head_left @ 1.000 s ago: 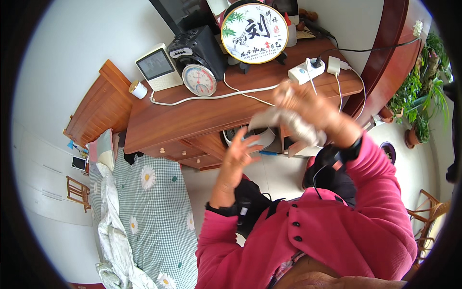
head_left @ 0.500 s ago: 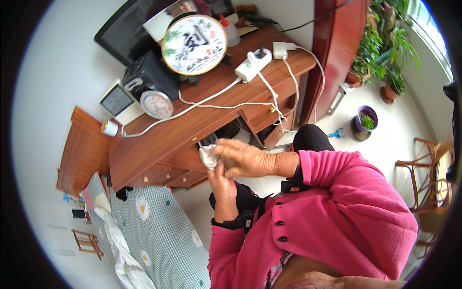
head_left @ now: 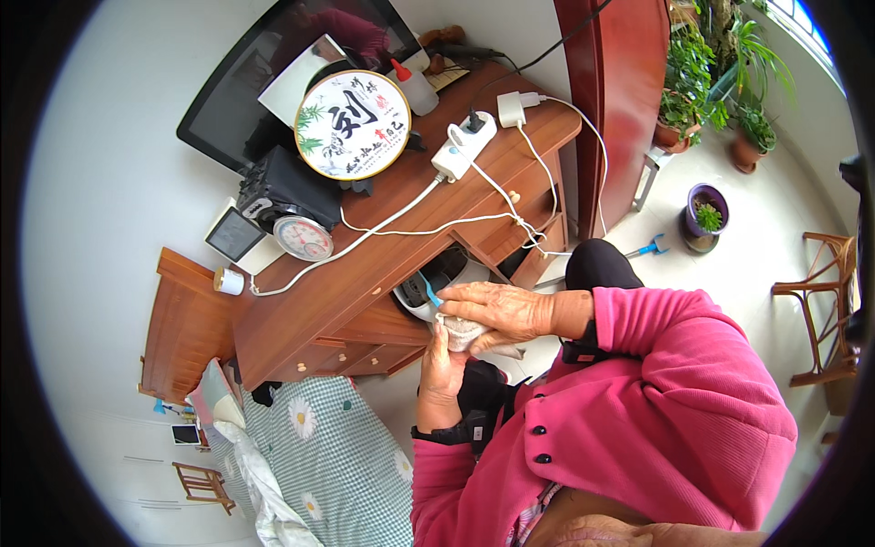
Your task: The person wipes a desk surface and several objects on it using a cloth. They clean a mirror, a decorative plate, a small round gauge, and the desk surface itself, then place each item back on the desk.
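Between my hands is a crumpled off-white cloth (head_left: 465,335), in front of the wooden desk. My right hand (head_left: 503,308) lies over its top, fingers stretched forward and curved over it, thumb below. From underneath, my left hand (head_left: 443,376) grips the near side, with a finger or thumb pointing up along the cloth. A corner of the cloth hangs out below my right palm. Just beyond my right fingertips is a thin blue strip (head_left: 428,290); whether it touches them I cannot tell. Anything wrapped inside the cloth is hidden.
The brown desk (head_left: 310,314) carries a white power strip (head_left: 465,146) with trailing cables, a round decorated plate (head_left: 353,124), a dial scale (head_left: 303,239) and a dark monitor (head_left: 237,100). A checked bed (head_left: 319,438) stands lower left. Potted plants (head_left: 706,214) and a cane chair (head_left: 820,301) are at right.
Both hands and the cloth have shifted right and slightly down in view. My right hand now covers more of the cloth. A blue strip shows by the desk opening.
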A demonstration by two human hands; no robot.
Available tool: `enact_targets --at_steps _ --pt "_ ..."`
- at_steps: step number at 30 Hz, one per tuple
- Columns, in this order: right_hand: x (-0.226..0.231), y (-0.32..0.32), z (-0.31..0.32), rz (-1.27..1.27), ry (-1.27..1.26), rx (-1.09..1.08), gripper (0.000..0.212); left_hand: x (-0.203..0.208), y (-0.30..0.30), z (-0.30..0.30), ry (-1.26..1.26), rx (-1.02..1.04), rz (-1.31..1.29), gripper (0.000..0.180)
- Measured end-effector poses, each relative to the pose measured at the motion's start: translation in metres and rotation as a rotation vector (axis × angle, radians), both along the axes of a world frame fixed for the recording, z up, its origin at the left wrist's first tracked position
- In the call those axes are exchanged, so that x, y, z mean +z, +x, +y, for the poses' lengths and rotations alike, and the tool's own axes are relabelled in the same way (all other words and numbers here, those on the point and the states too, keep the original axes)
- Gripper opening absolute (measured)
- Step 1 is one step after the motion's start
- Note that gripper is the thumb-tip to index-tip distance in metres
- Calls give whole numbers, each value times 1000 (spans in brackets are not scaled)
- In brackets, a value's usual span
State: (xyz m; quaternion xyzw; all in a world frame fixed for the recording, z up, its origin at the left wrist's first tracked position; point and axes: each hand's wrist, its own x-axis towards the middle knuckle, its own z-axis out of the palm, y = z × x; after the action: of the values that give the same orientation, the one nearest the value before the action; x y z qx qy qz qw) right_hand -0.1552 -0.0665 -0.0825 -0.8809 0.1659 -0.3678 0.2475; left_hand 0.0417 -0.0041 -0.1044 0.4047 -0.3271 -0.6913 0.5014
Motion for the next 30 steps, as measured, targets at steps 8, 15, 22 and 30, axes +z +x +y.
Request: enact_targets --at_steps 8,15,22,30 --pt "-5 -17 -3 -5 89 -84 53 12 -13 -4 34 -152 158 82" --pt "-9 -26 -27 -26 333 -491 47 17 -16 -4 -238 47 -512 85" --pt "-7 -16 -8 -114 767 -172 53 -9 -31 -13 -319 90 -334 67" --pt "-10 -18 -16 -13 496 -292 37 -20 -39 -19 -456 102 -391 73"
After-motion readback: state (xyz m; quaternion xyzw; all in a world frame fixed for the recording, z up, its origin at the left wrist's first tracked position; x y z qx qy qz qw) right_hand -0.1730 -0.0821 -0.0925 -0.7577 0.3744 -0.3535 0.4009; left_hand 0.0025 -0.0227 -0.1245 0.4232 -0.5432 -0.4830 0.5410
